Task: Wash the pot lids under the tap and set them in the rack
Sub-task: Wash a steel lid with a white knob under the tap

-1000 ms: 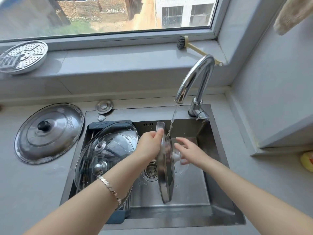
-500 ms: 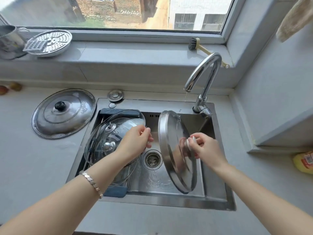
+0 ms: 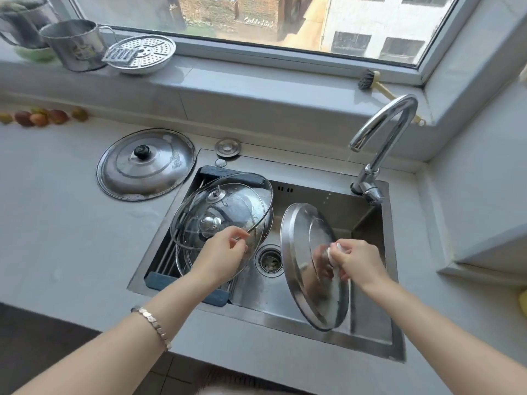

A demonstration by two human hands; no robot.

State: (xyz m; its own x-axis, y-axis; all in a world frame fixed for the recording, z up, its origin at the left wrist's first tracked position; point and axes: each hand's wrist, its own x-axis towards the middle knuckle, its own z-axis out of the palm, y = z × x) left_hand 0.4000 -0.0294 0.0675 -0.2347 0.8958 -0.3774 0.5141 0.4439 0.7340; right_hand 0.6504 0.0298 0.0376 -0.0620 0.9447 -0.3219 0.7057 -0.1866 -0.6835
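the right hand [image 3: 358, 262] grips the knob of the round stainless steel pot lid [image 3: 302, 252], held on edge right of centre, while the blue-ended sink rack [image 3: 212, 299] lies leftward, beside the curled left hand [image 3: 225, 256], whose hold i cannot tell.

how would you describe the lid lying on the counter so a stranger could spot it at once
From the steel sink, look at the grey counter beside its far left corner. A big round steel lid lies flat there, dome up. Unlike the glass lids in the sink and the tilted steel lid held over it, it has a black knob.
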